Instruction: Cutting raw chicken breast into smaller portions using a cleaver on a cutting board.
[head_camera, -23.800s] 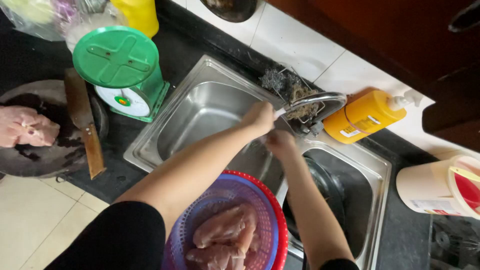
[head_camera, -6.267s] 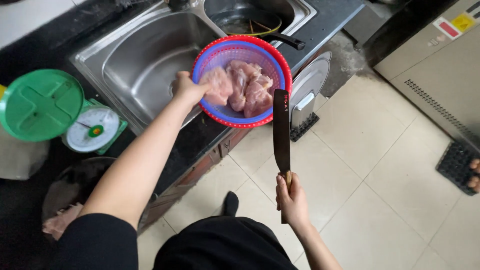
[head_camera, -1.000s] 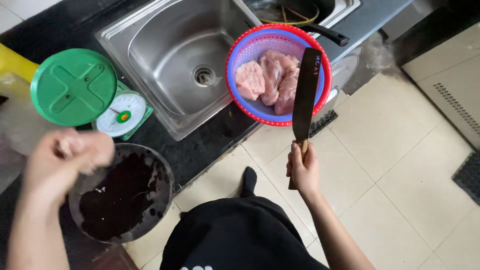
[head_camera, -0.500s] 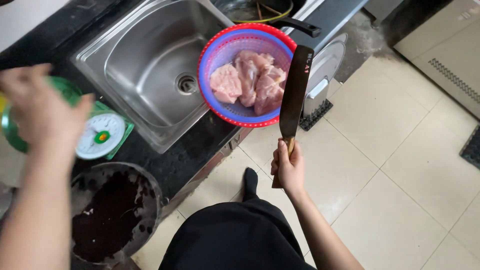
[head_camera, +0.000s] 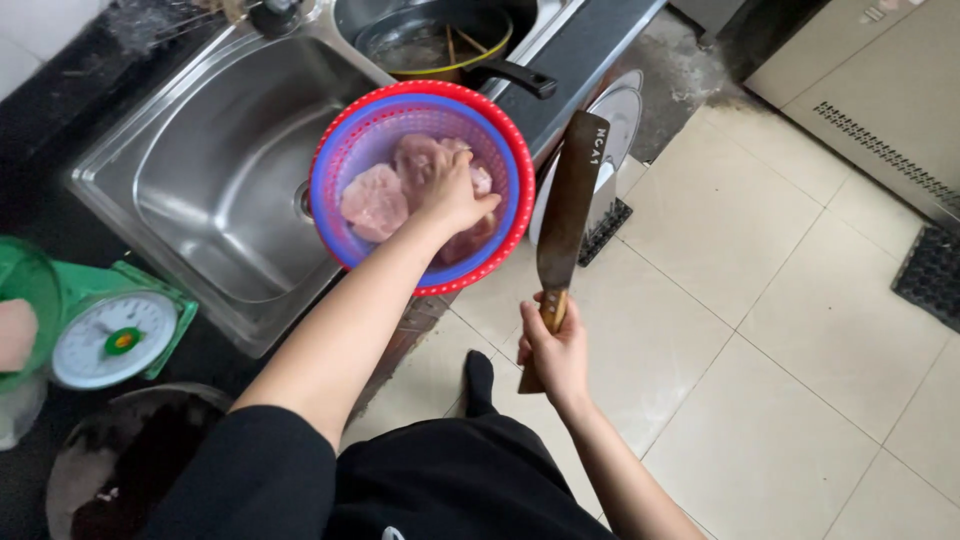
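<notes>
Pink raw meat (head_camera: 372, 200) lies in a red-rimmed blue colander (head_camera: 505, 140), upper centre of frame, perched on the sink (head_camera: 190, 190) edge; left hand (head_camera: 455, 190) reaches in, fingers curled down onto a piece; right hand (head_camera: 553, 350), lower centre, clenched round the wooden handle of a cleaver (head_camera: 568, 200), blade upright beside the colander; green scale (head_camera: 115, 335) at left; black pan (head_camera: 450, 45) at top; tiled floor (head_camera: 760, 300) at right.
</notes>
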